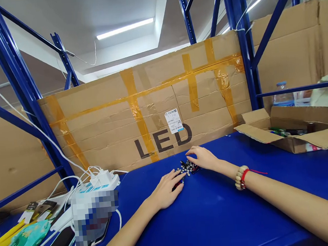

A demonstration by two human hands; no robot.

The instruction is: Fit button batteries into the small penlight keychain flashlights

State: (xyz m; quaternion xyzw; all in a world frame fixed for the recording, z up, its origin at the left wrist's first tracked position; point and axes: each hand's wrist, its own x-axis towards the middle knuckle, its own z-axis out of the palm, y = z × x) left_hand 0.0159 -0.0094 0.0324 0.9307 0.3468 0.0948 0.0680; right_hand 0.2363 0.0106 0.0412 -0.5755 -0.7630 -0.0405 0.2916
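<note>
A small pile of shiny, silvery bits with black pieces among them lies on the blue tabletop; their exact kind is too small to make out. My left hand rests palm down at the pile's near left side, its fingers stretched out and apart, fingertips at the bits. Partly hidden beneath it is something dark red. From the right, my right hand reaches over the pile's far side, with thumb and forefinger apart and nothing visible between them. A bead bracelet and a red cord circle the right wrist.
A large cardboard sheet marked LED stands behind the table between blue rack posts. At left are a white power strip with tangled cables, a phone and a teal packet. An open cardboard box sits at right.
</note>
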